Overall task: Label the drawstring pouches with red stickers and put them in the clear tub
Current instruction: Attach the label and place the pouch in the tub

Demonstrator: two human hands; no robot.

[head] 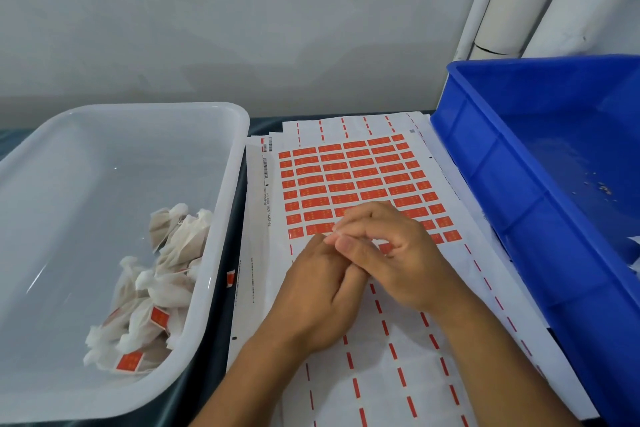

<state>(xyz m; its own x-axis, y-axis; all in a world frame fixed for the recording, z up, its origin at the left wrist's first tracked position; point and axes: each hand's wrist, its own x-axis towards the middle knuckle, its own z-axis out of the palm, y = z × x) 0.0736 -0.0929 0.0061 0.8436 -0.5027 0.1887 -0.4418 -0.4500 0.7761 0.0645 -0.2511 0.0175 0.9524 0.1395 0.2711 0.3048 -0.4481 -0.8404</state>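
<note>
Pouches (149,291) stickered and piled in clear tub (221,204) left of hands, sticker sheet (349,180) half used beneath them, left hand (311,291) and right hand (391,253) curled together, grip unclear, more labelling likely left.

We observe two bare forearms and two bare hands, left hand (313,291) and right hand (391,253). Nails are short and unpainted. We can make out nothing further of the person.
</note>
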